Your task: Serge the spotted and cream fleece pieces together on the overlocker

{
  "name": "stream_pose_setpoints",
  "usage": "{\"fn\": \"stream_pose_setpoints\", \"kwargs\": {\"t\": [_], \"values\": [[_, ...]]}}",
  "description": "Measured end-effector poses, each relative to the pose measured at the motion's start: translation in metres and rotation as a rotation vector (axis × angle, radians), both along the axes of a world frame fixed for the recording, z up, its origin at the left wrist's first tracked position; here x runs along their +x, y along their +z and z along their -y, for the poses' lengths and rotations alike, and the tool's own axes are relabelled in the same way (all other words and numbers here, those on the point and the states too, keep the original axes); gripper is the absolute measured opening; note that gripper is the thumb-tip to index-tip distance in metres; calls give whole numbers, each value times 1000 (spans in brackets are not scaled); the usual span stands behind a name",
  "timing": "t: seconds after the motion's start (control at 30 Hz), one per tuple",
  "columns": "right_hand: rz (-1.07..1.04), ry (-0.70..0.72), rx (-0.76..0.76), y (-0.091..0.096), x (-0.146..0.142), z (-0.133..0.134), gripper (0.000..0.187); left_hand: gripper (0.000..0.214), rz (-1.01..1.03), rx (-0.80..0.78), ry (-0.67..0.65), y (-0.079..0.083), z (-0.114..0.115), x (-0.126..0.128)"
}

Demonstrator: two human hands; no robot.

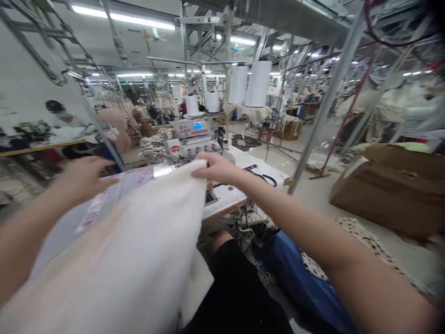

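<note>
Two hands at one soft white cloth (132, 241) before an overlock machine (193, 139)

From my distance I see the right hand (217, 169) pinched closed on the top edge of the cloth, just in front of the machine. The left hand (81, 178) is open with spread fingers, near a printed plastic sheet (118, 192); I cannot tell if it touches this sheet. The cloth hangs down in a big loose fold, so I judge it light, very soft and maybe a little slippery. Better to take hold along the top edge, not in the falling middle part.
</note>
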State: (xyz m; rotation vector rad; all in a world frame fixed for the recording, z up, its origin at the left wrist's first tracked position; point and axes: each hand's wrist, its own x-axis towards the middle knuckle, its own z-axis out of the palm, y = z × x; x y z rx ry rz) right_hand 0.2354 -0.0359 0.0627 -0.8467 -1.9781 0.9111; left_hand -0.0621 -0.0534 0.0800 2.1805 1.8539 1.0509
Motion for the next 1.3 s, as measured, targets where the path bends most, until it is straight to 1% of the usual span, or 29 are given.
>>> {"fn": "stream_pose_setpoints", "kwargs": {"t": [0.03, 0.1, 0.13, 0.17, 0.2, 0.27, 0.3, 0.33, 0.4, 0.43, 0.47, 0.53, 0.6, 0.63, 0.7, 0.73, 0.77, 0.83, 0.9, 0.97, 1.03, 1.13, 1.2, 1.27, 1.3], "values": [[-3, 0, 40, -14, -22, -9, 10, 64, -144, -39, -78, -4, -6, 5], [-29, 37, 81, -33, -56, -22, 10, 69, -176, -174, -339, -14, -15, 21], [-49, 52, 96, -39, -67, -26, 8, 68, -199, -230, -425, -18, -19, 29], [-83, 51, 110, -43, -76, -29, 7, 60, -211, -295, -486, -20, -23, 35], [-141, 38, 121, -47, -82, -31, 7, 51, -187, -320, -498, -22, -26, 39], [-299, 52, 91, -59, -92, -32, 15, 41, -90, -306, -455, -20, -29, 39], [-371, 107, 31, -68, -97, -29, 21, 39, -25, -279, -423, -17, -30, 36], [-419, 192, -59, -79, -103, -25, 27, 38, 33, -248, -396, -12, -30, 31], [-392, 407, -280, -106, -118, -11, 35, 38, 105, -197, -346, -2, -29, 20], [-337, 471, -367, -118, -125, -2, 33, 39, 123, -174, -315, 3, -29, 15], [-279, 518, -412, -129, -131, 8, 30, 41, 130, -150, -280, 8, -30, 9], [-237, 544, -444, -140, -135, 28, 26, 46, 113, -118, -221, 14, -35, 0], [-290, 566, -512, -140, -128, 46, 27, 49, 72, -88, -154, 15, -43, -7], [-327, 591, -580, -139, -121, 54, 29, 48, 48, -76, -122, 12, -47, -9], [-341, 674, -753, -141, -103, 68, 32, 41, -9, -94, -103, -2, -56, -8], [-311, 707, -815, -146, -95, 73, 33, 38, -40, -117, -132, -12, -59, -6], [-276, 712, -856, -154, -88, 76, 34, 34, -71, -153, -191, -23, -62, -1], [-279, 623, -874, -173, -80, 78, 36, 30, -92, -220, -316, -46, -65, 11], [-357, 487, -866, -190, -80, 75, 46, 27, -43, -274, -386, -65, -65, 24], [-424, 378, -824, -199, -83, 70, 52, 30, 40, -323, -385, -76, -64, 34], [-424, 287, -718, -200, -83, 68, 42, 35, 116, -344, -355, -78, -63, 40], [-311, 131, -459, -193, -72, 67, 22, 37, 175, -337, -339, -72, -64, 45], [-186, 13, -246, -188, -62, 63, 12, 35, 147, -348, -348, -69, -66, 48], [-89, -110, -47, -184, -54, 51, 7, 32, 85, -382, -329, -68, -70, 52], [-64, -145, 13, -183, -53, 43, 9, 30, 53, -395, -305, -69, -72, 54]]}}
